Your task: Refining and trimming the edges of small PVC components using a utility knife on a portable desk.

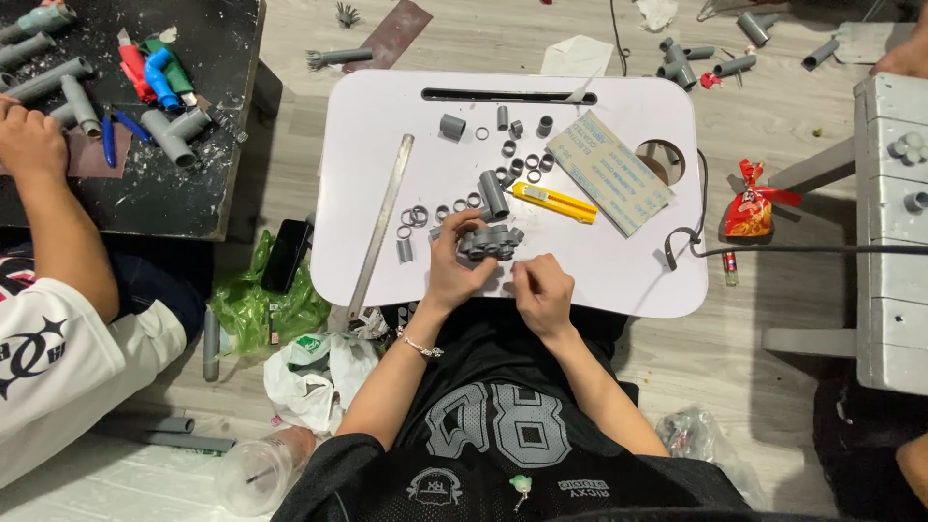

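Left hand (452,271): clenched on a grey cluster of glued pipe rings (490,242), held just above the white lap table (619,261), near its front edge. Right hand (541,290): fingertips pinched together just beside the cluster; pinched item too small to make out.

Edges and room:
- Front table edge directly under both wrists.
- Steel ruler (380,227) lying diagonally at left, lower end overhanging the table edge.
- Loose grey rings (522,159) and a short grey pipe piece (492,191) scattered directly behind the hands.
- Yellow utility knife (554,202) and a printed sheet (609,172) at right rear.
- Bare table surface to the right of the right hand, reaching to a black cable (802,249) crossing the right edge.

Hidden or cut off:
- Underside of the cluster covered by the left palm.
- Second person at left, hand (29,145) resting on a black table (184,193) with grey pipes; body cut off by the frame.
- Grey stacked block (894,232) at right, partly out of frame.
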